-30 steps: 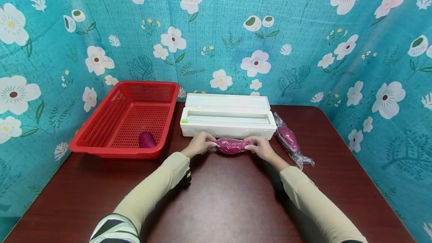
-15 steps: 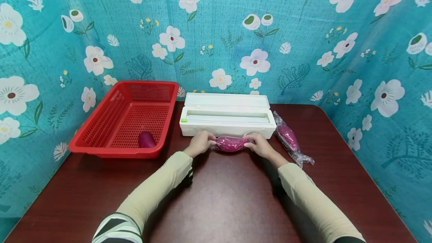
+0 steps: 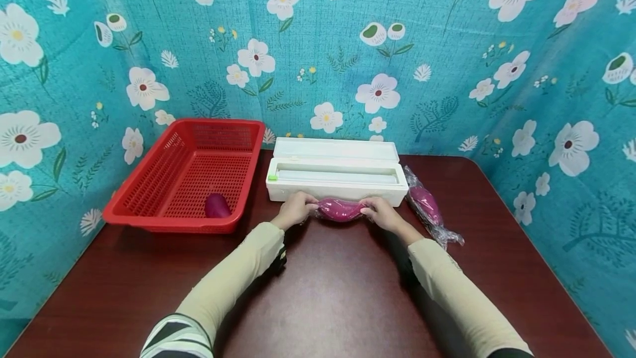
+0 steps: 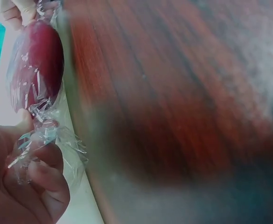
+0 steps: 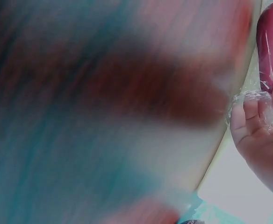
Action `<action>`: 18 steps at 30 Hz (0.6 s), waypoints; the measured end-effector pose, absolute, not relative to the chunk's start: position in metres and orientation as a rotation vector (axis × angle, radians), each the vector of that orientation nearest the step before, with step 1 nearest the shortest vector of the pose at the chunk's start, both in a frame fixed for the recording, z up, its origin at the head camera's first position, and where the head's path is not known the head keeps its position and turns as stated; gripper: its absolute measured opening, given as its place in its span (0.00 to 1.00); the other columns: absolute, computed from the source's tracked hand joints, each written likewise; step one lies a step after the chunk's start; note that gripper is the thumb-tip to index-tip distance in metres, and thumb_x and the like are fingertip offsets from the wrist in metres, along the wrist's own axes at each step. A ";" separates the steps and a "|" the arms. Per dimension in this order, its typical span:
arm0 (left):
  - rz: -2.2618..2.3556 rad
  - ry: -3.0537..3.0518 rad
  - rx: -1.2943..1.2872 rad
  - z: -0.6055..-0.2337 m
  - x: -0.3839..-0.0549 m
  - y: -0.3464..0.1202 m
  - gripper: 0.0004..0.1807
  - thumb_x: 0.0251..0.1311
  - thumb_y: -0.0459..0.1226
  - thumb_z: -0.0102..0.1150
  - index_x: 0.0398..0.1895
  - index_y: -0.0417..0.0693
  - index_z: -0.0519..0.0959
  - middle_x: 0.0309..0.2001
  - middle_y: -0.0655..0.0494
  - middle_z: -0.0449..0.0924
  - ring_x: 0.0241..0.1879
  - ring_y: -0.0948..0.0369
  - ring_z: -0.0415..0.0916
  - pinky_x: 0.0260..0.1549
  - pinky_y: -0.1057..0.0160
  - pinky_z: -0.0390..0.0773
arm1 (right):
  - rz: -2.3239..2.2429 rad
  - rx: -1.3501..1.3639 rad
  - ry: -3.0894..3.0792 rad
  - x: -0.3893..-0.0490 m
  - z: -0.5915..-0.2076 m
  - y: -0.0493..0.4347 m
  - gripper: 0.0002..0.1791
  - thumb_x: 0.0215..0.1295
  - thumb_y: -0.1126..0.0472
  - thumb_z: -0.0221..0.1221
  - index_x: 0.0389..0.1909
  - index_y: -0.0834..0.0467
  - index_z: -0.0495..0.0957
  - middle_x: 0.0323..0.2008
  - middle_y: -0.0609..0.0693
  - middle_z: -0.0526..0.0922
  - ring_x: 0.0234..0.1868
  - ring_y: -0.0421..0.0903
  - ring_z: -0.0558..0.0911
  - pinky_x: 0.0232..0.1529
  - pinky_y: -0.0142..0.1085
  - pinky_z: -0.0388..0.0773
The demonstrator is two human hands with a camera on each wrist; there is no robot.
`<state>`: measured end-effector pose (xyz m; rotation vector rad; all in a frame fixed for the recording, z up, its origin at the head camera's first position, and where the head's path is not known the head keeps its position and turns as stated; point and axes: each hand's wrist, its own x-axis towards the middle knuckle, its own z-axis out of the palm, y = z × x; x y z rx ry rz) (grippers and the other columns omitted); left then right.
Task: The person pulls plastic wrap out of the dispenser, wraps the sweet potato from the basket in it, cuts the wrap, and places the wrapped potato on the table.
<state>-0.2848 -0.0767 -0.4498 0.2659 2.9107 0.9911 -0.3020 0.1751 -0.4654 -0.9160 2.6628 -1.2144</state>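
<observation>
A smooth purple oblong vegetable (image 3: 340, 210), wrapped in clear cling film, is held level between the two hands, just in front of the white box. My left hand (image 3: 296, 210) pinches the gathered film at its left end; in the left wrist view the film (image 4: 45, 128) bunches between thumb and curled fingers. At the other end my right hand (image 3: 381, 212) grips the film, whose crumpled tail (image 5: 254, 94) shows over the fingers in the right wrist view. Whether the vegetable touches the table cannot be told.
Behind the hands stands a white cling film box (image 3: 338, 188), lid raised, roll inside. A second film-wrapped purple vegetable (image 3: 425, 203) lies at its right. At left, a red plastic basket (image 3: 171, 224) holds an unwrapped one (image 3: 217, 205). A floral curtain (image 3: 308, 43) backs the table (image 3: 338, 291).
Both hands and the wrapped vegetable have shifted slightly away from the person, closer to the box. Each hand keeps its grip on the film ends.
</observation>
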 end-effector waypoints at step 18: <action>0.930 2.861 0.247 -0.444 -0.282 -0.074 0.16 0.54 0.39 0.59 0.48 0.49 0.78 0.37 0.53 0.80 0.16 0.62 0.75 0.19 0.64 0.70 | -1.279 -0.815 2.643 -0.301 -0.463 0.174 0.10 0.59 0.69 0.55 0.39 0.72 0.73 0.18 0.56 0.74 0.19 0.45 0.73 0.20 0.31 0.69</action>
